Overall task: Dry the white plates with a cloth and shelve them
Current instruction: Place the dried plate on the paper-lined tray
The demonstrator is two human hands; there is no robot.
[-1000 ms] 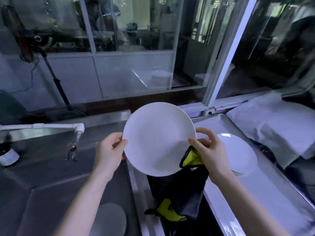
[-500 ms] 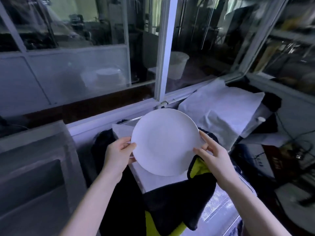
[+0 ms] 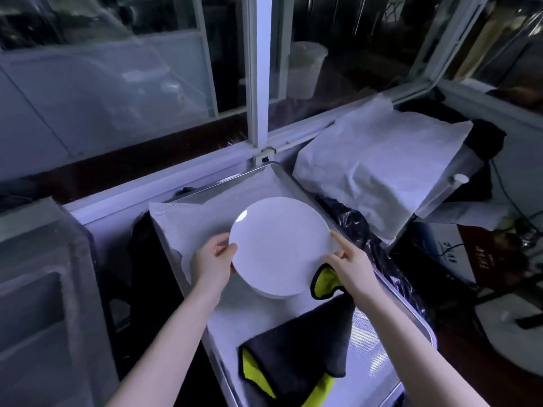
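Left hand and right hand hold one white plate between them at centre frame. Each pinches the rim, on opposite sides, so neither hand is nearer.

Under them a long metal tray runs from below the window at centre toward the lower right. It is lined with a pale sheet.

A dark cloth with a yellow edge lies mostly on the tray's lower end. One corner rises to the right hand, which tucks it under its lower fingers while gripping the plate.

The white plate is round, so it has no long axis. It lies nearly flat, face up, directly above a lower plate whose rim shows as a thin crescent just below it. We cannot tell whether the two touch, or how many plates sit in that pile.

We judge the coming move to be a short, straight lowering, with a slight pull toward the lower frame to centre the plate on the pile.
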